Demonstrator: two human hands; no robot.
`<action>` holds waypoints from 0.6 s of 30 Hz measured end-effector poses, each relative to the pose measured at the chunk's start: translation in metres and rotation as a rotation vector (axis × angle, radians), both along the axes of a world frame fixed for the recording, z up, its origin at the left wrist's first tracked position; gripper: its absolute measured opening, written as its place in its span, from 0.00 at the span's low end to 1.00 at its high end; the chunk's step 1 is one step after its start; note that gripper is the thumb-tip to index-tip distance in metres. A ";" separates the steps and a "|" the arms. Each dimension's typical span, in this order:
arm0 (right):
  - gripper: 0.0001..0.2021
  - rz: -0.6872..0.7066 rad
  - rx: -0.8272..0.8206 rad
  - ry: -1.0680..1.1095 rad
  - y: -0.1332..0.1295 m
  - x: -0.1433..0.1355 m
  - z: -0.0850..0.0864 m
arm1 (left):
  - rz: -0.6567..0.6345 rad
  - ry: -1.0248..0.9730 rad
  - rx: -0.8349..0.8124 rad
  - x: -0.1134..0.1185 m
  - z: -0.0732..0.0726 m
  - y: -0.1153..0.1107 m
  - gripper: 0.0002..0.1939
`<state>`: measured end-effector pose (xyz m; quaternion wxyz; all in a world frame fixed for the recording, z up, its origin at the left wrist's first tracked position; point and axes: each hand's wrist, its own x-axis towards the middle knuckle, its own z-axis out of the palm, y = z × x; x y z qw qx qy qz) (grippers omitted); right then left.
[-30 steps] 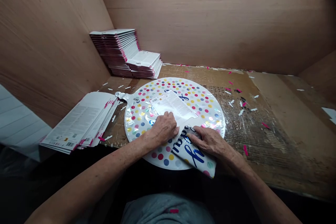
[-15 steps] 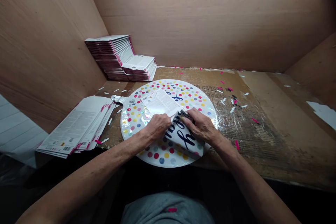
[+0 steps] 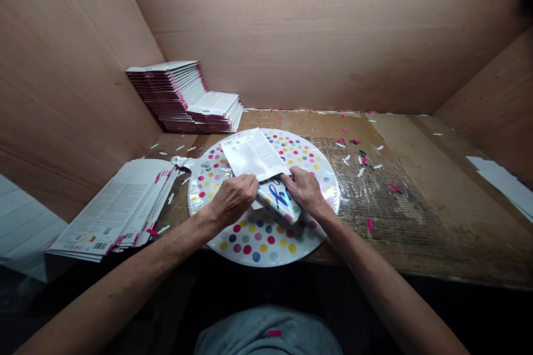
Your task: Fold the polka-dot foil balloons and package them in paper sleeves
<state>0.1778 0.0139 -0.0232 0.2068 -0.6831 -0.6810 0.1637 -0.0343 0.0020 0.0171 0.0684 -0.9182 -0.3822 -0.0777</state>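
Note:
My left hand [image 3: 234,198] is closed, thumb and fingers pinching the lower edge of a white printed paper packet [image 3: 253,151]. My right hand [image 3: 306,191] grips a folded foil balloon [image 3: 278,199] with dark blue lettering and coloured dots; its top end meets the packet's lower edge, and I cannot tell how far it goes in. Both lie over a flat round foil balloon [image 3: 256,241], white with coloured dots, whose neck tab [image 3: 180,162] points left.
Fanned printed packets [image 3: 112,205] lie at the left front. A tall stack of packets [image 3: 166,94] stands in the back left corner by the wooden walls [image 3: 291,28]. Pink and white paper scraps [image 3: 370,225] are strewn over the cardboard-covered table [image 3: 400,194]. White paper [image 3: 499,183] lies far right.
The packet has risen from lying flat to tilting up, its lower edge now at the folded balloon. The folded balloon has become narrower, and my left hand has shifted left.

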 end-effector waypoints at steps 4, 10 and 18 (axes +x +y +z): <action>0.15 -0.095 0.128 0.136 -0.005 -0.002 -0.005 | 0.329 -0.643 0.008 0.013 -0.019 -0.015 0.24; 0.29 0.066 0.278 0.213 -0.032 0.000 -0.002 | 0.569 -1.393 -0.502 0.034 -0.056 -0.004 0.23; 0.31 0.526 0.795 -0.011 -0.095 0.002 -0.020 | 0.253 -1.564 -0.801 0.042 -0.027 -0.031 0.35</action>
